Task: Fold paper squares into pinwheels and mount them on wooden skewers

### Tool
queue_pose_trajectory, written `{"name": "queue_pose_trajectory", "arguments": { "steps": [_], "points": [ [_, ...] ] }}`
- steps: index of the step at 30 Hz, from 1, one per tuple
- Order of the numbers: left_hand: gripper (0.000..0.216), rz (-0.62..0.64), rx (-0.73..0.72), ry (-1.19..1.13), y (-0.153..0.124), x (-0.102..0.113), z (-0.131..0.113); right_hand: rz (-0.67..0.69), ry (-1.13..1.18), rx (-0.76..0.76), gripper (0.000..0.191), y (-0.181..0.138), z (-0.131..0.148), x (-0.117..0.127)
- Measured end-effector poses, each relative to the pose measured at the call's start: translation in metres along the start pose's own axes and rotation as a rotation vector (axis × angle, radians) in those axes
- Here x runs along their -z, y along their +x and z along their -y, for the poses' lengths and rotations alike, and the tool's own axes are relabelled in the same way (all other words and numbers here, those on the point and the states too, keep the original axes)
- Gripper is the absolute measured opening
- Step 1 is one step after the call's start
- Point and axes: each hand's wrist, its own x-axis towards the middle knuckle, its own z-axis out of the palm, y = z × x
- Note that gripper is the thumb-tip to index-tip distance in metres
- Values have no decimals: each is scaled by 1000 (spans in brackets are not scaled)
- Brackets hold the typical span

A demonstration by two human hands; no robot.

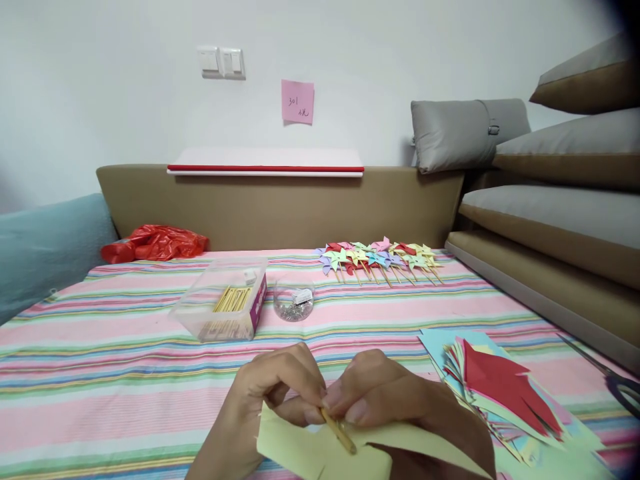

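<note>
The white wall (350,40) closes the far side; below it a tan upholstered backrest (280,207) borders the bed (125,400), which lies under a cloth striped pink, green and blue; its middle and left are bare, open room around the hands. Grey-and-tan cushions (565,213) are stacked along the right edge; one teal cushion (45,247) bounds the left. One flat white-and-red board (265,163) lies on the backrest; one crumpled red plastic bag (155,243) sits at its foot. One fanned pile of cut coloured paper sheets (500,393) lies just right of the hands, dark-handled scissors (620,383) beyond it; far back is a row of paper pinwheels (380,260), too many to count. One clear plastic box of wooden sticks (220,307) stands beside one small clear cup of metal pins (294,300). At the near edge, the left hand (265,400) and right hand (395,400) meet; the fingers of both are pinched together on one thin wooden stick (337,432) lying tilted on one pale yellow paper sheet (320,453). On the wall: two switches (221,63); one pink note (297,101).
</note>
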Motion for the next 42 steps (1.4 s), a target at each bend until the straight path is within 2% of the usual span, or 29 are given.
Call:
{"name": "queue_pose_trajectory", "arguments": {
  "steps": [5,9,14,18,21,23,24,26,28,30,34,38,42],
  "points": [
    [4,-13,41,61,1,1,-9,-22,75,-40,18,-2,0,-3],
    [5,13,62,121,2,3,-22,-34,47,-35,17,-4,0,-4],
    [8,18,33,183,1,6,-25,-12,-68,-117,15,-4,1,-2],
    [9,-21,33,167,2,6,-18,-51,-148,-209,30,-10,-1,0],
    [1,-138,70,71,5,2,-10,-25,-170,-380,62,-16,-6,8],
    [7,-315,124,-50,10,-4,-2,3,-168,-504,86,-19,-11,18],
    [9,-421,166,-129,12,-7,2,18,-169,-584,86,-20,-14,22],
    [13,-630,229,-350,18,-14,10,81,-194,-772,62,-22,-21,26],
    [13,-783,286,-583,23,-19,17,173,-225,-907,38,-23,-27,24],
    [7,-865,349,-725,27,-20,22,240,-231,-928,36,-26,-34,14],
    [14,-928,382,-785,30,-18,27,280,-226,-909,34,-32,-44,-8],
    [14,-954,370,-760,30,-14,26,236,-206,-864,32,-38,-50,-20],
    [16,-868,437,-654,25,-16,33,142,-191,-843,34,-37,-56,-17]
  ]
}}
